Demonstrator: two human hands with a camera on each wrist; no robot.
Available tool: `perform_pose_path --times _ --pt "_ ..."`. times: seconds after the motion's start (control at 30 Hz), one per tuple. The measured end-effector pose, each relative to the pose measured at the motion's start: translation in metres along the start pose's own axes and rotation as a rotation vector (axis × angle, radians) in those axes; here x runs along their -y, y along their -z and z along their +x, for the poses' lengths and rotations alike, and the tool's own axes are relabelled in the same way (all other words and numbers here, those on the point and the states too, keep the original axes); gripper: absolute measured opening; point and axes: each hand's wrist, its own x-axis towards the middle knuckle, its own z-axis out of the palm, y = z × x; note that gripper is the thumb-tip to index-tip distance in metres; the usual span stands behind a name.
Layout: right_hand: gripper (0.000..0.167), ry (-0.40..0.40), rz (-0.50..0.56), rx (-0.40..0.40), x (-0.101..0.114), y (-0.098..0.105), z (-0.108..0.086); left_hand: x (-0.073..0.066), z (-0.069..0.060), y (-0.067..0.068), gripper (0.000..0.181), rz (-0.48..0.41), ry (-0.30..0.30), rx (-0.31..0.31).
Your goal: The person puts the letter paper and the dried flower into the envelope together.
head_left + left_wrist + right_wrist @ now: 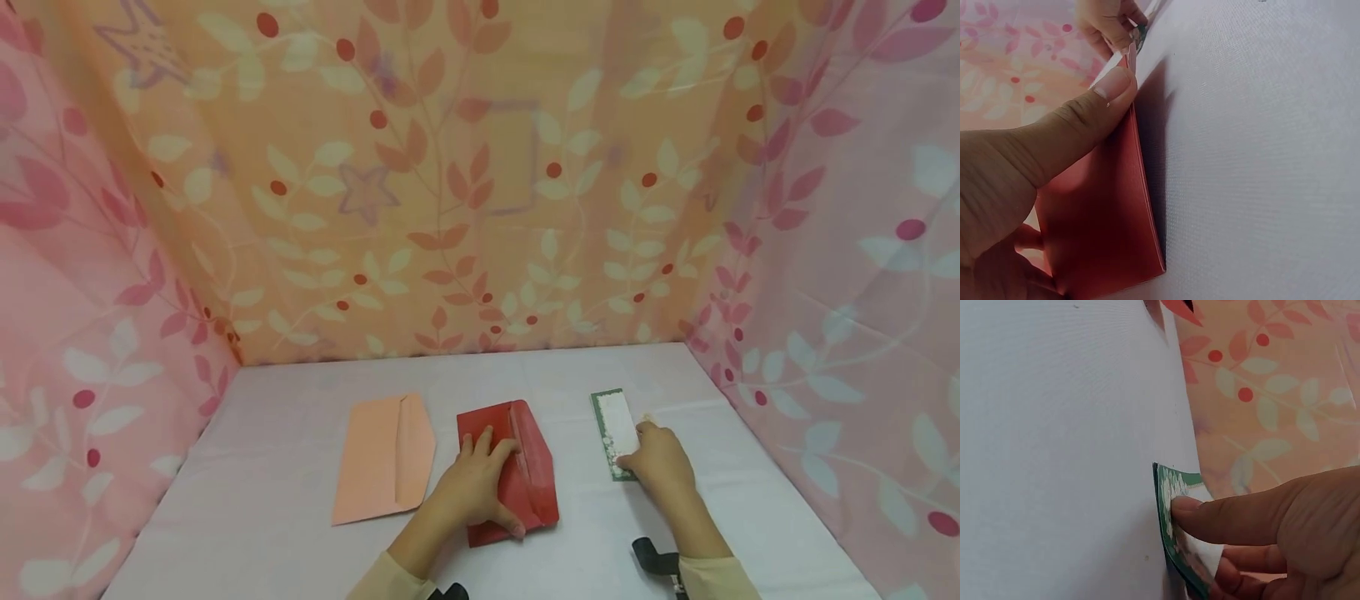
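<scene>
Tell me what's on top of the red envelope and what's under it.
The left hand rests on top of the red envelope, hiding part of it. White table shows around its edges; anything directly underneath is covered.

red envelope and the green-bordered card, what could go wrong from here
The green-bordered card curves in the right hand's grip, so it might crease. The red envelope's flap is open close to the left hand and could get bent. The peach envelope lies right beside that wrist and may be nudged.
</scene>
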Motion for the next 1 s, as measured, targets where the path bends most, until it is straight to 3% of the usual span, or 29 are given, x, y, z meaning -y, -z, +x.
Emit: perform_pose_path --times 0.33,0.47,0.67,1.0 --pt "0.036 0.026 0.17 -0.025 -0.013 -0.006 0.01 0.001 -0.002 -0.001 0.108 -0.029 0.018 0.003" --pt "0.034 0.023 0.195 -0.019 -0.014 -0.005 0.01 -0.001 -0.002 0.0 0.107 -0.033 0.018 0.003" --pt "0.036 -0.001 0.317 0.046 -0.017 -0.006 0.012 0.0 -0.004 0.001 0.109 -0.035 0.027 0.005" --pt "0.041 -0.125 0.614 0.153 -0.014 -0.014 0.016 0.003 0.002 0.0 0.109 -0.054 0.018 0.001"
